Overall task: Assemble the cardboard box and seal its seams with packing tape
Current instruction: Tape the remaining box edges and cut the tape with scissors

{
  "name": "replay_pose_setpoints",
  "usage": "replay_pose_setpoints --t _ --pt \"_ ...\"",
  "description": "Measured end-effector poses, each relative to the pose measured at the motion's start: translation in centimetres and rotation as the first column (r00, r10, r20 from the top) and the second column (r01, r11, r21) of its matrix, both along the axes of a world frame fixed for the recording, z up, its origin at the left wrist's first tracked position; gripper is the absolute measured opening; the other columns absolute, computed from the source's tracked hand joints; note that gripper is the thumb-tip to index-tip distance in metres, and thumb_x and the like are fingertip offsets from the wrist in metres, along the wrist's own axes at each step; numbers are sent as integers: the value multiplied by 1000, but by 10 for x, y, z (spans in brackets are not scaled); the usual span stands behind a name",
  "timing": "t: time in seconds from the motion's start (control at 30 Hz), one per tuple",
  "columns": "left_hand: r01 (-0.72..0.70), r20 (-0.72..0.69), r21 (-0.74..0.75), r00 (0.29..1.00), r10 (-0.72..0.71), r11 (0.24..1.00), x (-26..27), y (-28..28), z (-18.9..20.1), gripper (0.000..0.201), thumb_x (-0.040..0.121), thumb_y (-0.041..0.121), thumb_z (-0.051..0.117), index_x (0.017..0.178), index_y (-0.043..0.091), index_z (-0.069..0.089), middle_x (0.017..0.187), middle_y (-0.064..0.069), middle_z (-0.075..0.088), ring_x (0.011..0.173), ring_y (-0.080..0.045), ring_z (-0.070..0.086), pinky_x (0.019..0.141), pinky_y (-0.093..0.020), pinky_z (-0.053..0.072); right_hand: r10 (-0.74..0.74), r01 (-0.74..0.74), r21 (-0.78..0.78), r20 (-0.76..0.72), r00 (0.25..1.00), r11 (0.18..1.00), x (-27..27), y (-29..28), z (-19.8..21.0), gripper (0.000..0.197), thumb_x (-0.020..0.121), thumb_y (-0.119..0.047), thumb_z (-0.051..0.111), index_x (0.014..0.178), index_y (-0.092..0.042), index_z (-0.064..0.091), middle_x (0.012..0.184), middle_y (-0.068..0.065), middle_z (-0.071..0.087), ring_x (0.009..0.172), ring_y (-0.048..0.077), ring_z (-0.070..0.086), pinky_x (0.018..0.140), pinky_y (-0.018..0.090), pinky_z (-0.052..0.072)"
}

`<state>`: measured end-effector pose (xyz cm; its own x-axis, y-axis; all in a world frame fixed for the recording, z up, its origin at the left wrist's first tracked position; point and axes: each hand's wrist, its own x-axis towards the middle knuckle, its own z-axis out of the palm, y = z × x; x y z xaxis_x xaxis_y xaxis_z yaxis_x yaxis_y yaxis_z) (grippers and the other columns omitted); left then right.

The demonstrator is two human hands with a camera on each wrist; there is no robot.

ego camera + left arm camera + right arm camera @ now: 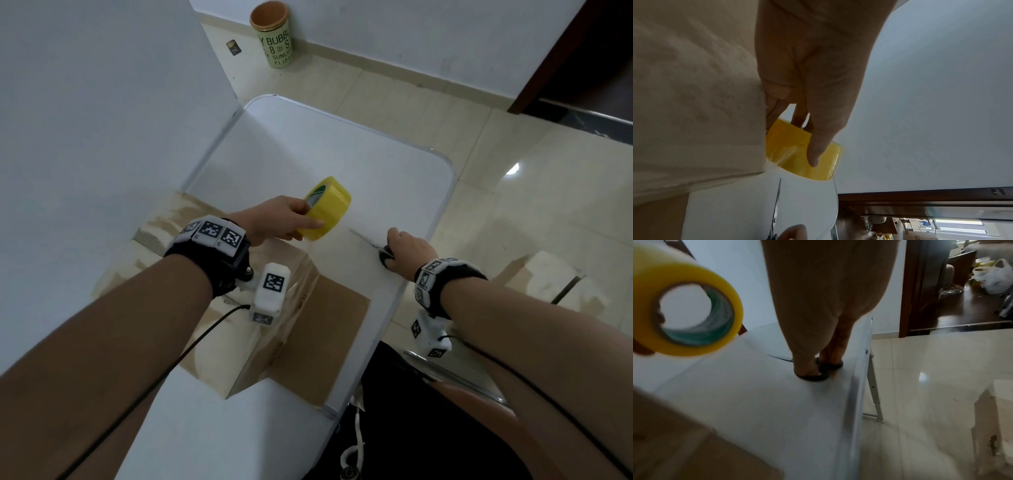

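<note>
A brown cardboard box stands on the white table under my left forearm, one flap lying flat toward me. My left hand grips a yellow roll of packing tape, lifted just past the box's far edge; the thumb lies across the roll and the fingers reach into its core. The roll also shows at the left of the right wrist view. My right hand has its fingers curled into the black handles of a pair of scissors lying on the table near its right edge.
A wall runs close along the table's left side. A green cup-shaped bin stands on the tiled floor beyond the table. More cardboard lies on the floor to the right. A dark doorway opens at the far right.
</note>
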<state>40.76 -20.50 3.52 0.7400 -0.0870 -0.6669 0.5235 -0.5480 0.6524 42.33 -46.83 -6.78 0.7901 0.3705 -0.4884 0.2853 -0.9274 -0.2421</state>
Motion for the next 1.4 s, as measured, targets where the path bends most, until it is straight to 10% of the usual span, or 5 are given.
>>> replay_pose_setpoints --t 0.2,0.37,0.57,1.4 --pt "2 2 -41 1000 -2 999 1 0 1 20 85 31 71 99 17 66 91 -3 66 75 -18 55 72 -30 44 -115 161 92 -379 918 983 9 8 16 45 89 -24 63 131 -15 50 123 10 61 108 25 59 93 35 48" --pt "0 16 -60 1000 1 998 2 2 1 24 86 29 70 105 16 66 94 -4 66 78 -20 55 73 -32 44 -51 275 241 -659 750 931 -7 17 37 40 82 -42 71 117 -26 62 95 2 62 81 13 55 74 26 45" --pt "-1 23 -76 1000 3 997 1 1 3 19 87 25 69 105 19 65 95 -3 65 81 -21 54 75 -33 43 -2 490 342 -818 575 802 -18 11 50 17 91 -20 64 108 -20 58 90 -4 60 81 9 47 73 20 38" --pt "-121 68 -95 989 128 988 -1 -2 6 18 90 29 66 105 20 62 102 -5 65 85 -21 57 79 -32 45 72 259 355 -699 711 898 1 36 55 22 81 -33 75 97 -23 65 78 1 59 69 12 55 65 24 46"
